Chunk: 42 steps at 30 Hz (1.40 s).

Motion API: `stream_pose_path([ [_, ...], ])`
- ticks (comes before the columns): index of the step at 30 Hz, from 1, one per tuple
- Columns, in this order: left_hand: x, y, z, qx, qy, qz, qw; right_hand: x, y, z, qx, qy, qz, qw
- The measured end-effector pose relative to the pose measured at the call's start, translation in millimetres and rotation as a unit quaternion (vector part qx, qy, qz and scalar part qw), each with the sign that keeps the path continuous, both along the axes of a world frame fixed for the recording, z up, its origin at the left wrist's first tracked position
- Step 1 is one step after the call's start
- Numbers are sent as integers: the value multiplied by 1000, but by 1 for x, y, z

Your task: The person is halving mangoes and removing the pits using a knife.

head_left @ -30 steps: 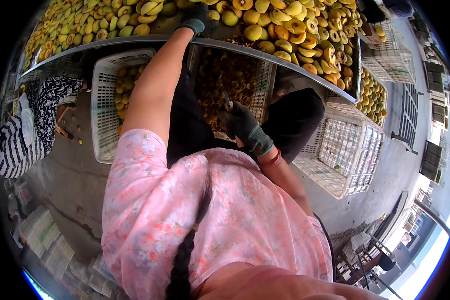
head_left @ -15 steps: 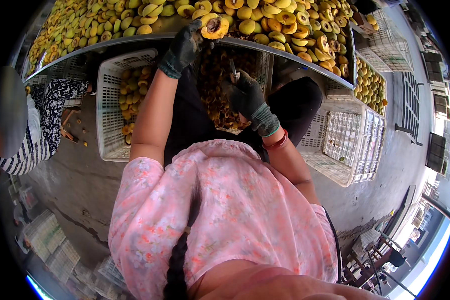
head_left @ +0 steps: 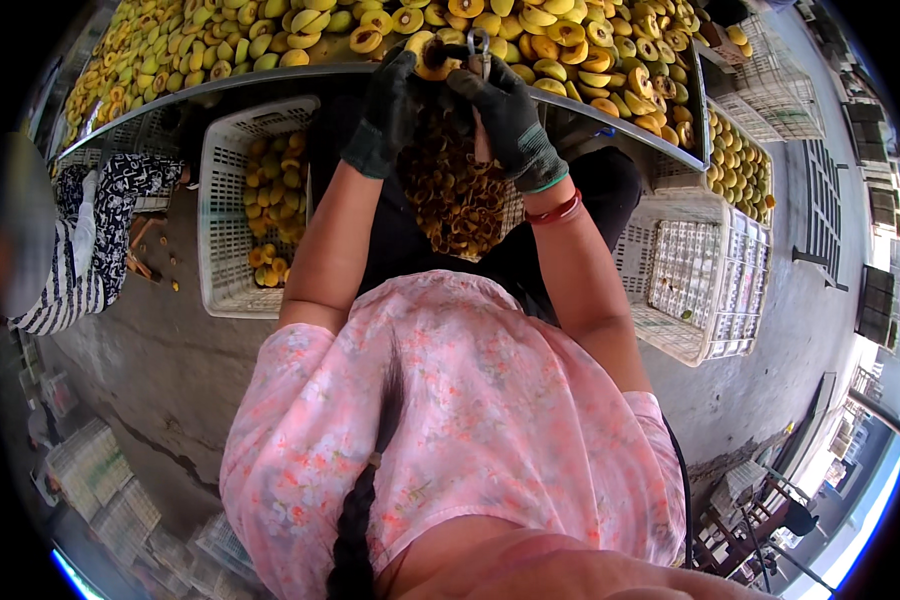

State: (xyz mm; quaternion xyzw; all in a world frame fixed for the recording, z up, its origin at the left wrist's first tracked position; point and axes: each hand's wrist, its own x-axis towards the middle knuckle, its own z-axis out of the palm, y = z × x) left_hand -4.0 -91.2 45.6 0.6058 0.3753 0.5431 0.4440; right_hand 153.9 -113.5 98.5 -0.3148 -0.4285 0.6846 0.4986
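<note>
My left hand [head_left: 385, 105], in a dark work glove, is closed around a yellow peach half [head_left: 432, 58] at the near edge of the metal table. The peach's cut side shows a dark brown hollow. In my right hand [head_left: 500, 105], also gloved, is a hand tool [head_left: 479, 45] with a metal loop at its upper end; its pale handle sticks out below my fist. The tool is close beside the peach half, and fingers hide whether the two touch. Heaped peach halves [head_left: 570, 35] cover the tabletop just beyond both hands.
Between my knees, a crate holds brown pits and scraps [head_left: 460, 205]. At left stands a white crate [head_left: 215, 215] with peach halves; at right, a white slatted crate [head_left: 710, 290] and more peaches [head_left: 738, 165]. A person in striped clothing [head_left: 65, 290] sits far left.
My right hand has risen from above the scrap crate to the peach half, bringing the tool with it. My left hand has moved slightly right and down with the peach half.
</note>
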Motion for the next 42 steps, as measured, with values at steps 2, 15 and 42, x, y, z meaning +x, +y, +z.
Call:
stream_pose_path([
  [2,-1,7,-4,2,8,73,997,5,14,-9,19,34,-49,998],
  [15,4,-27,16,18,-55,11,998,15,-15,-17,-30,-25,-54,998],
  [42,16,-59,18,59,-1,57,997,12,-28,-27,102,-160,-142,972],
])
